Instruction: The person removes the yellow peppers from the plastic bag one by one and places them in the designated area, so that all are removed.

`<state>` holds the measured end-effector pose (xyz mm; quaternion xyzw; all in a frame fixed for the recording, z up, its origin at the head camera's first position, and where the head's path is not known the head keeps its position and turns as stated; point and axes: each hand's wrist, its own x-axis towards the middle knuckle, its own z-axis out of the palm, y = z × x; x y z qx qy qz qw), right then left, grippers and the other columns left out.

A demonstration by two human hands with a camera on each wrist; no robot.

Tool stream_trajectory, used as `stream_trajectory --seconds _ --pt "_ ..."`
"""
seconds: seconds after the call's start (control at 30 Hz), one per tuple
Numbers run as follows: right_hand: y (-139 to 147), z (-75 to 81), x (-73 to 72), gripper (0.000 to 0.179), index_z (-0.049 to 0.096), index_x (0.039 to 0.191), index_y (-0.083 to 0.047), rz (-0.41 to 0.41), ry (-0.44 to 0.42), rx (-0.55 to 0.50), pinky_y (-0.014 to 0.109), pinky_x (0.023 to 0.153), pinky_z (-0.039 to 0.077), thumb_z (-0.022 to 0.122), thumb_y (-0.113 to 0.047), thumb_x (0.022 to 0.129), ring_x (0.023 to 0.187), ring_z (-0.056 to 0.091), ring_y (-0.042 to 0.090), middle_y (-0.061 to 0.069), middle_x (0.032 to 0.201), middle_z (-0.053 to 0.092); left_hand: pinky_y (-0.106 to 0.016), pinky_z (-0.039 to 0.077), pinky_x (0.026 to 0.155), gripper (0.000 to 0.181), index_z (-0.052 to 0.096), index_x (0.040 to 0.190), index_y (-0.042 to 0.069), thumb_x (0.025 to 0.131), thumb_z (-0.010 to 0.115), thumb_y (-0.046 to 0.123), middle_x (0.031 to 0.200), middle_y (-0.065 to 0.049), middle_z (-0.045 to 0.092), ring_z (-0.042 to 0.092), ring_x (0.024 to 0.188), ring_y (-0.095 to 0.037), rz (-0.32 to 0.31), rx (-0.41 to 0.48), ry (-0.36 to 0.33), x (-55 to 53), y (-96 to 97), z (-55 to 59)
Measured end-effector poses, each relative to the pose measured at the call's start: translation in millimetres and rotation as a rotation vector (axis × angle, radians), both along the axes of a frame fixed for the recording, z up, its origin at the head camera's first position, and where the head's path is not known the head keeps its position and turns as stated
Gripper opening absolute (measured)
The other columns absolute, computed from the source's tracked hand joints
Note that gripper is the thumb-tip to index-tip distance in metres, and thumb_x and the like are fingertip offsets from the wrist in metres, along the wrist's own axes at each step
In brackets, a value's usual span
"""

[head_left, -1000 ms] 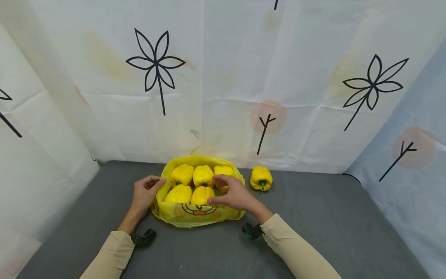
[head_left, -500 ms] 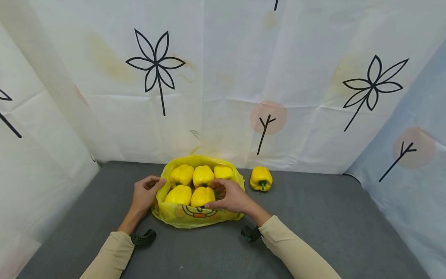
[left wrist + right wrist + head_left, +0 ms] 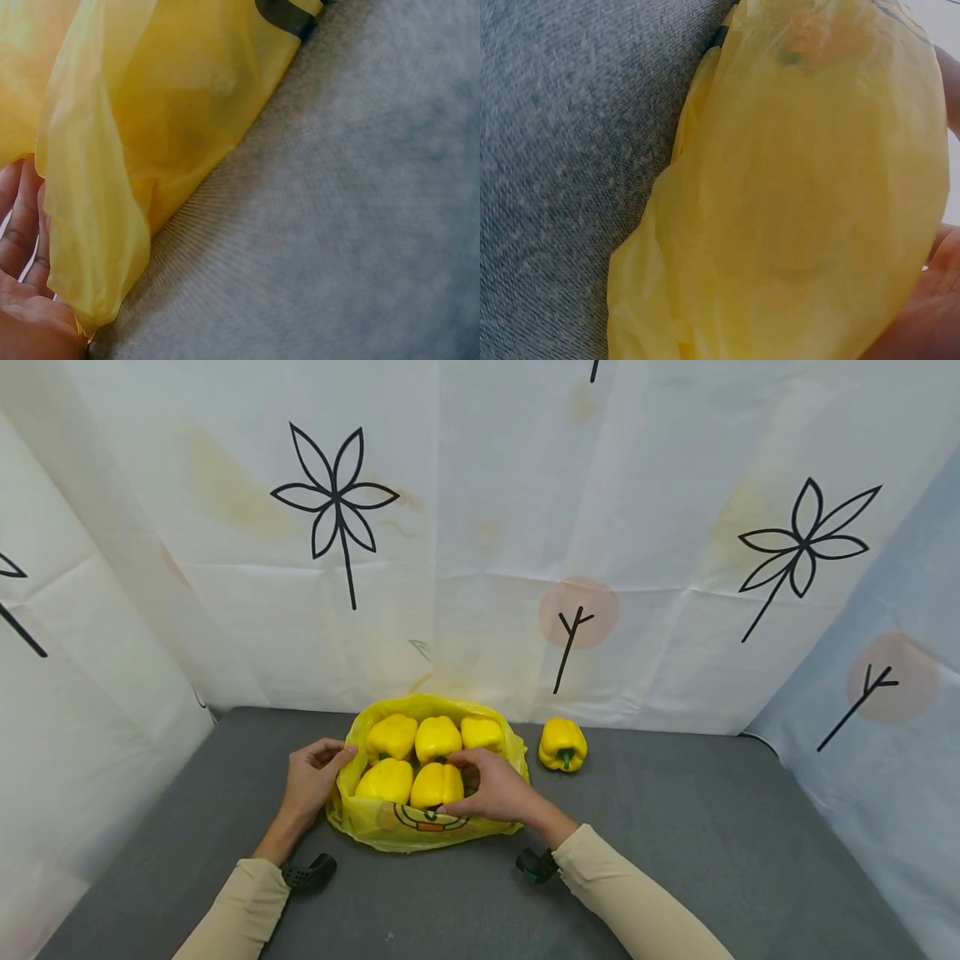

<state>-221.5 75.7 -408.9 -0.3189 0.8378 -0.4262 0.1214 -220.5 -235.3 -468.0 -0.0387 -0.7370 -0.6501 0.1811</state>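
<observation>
A yellow plastic bag [image 3: 360,822] with a printed face lies on the grey table, its mouth spread open. Several yellow bell peppers [image 3: 390,737] sit inside in two rows. My left hand [image 3: 311,777] pinches the bag's left rim between thumb and fingers; in the left wrist view, bag film [image 3: 94,225] covers part of that hand. My right hand [image 3: 495,789] reaches in over the right side, fingers and thumb curved round the front right bell pepper [image 3: 437,785]. In the right wrist view the bag's side [image 3: 802,180] hides most of the hand.
One more yellow bell pepper [image 3: 562,745] stands on the table [image 3: 675,827] to the right of the bag, green stem facing me. A white printed cloth [image 3: 480,527] hangs behind the table and along both sides.
My right hand has moved slightly left and toward me, its fingers now round the front right bell pepper, which has shifted a little toward me. My left hand has stayed at the bag's rim.
</observation>
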Motion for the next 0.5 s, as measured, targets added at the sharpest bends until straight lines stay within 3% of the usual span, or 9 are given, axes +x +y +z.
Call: stream_trajectory --seconds 0.27,0.5 --pt "-1 2.3 2.6 0.071 0.055 0.141 0.002 -0.011 -0.006 0.033 0.039 0.092 0.054 0.086 -0.025 0.083 0.114 0.061 0.025 0.012 0.133 0.059 -0.021 0.055 0.062 0.020 0.067 0.100 -0.018 0.097 0.067 0.002 0.080 0.002 0.070 0.065 0.069 -0.007 -0.004 -0.007 -0.010 16.3 10.6 27.0" --pt "-3 0.9 3.5 0.069 0.056 0.138 0.001 -0.038 -0.025 0.018 0.037 0.093 0.054 0.087 -0.025 0.082 0.112 0.063 0.023 0.010 0.130 0.061 -0.021 0.055 0.062 0.020 0.068 0.100 -0.017 0.097 0.068 0.002 0.080 0.001 0.070 0.065 0.069 -0.007 -0.001 -0.012 -0.011 17.8 11.6 29.3"
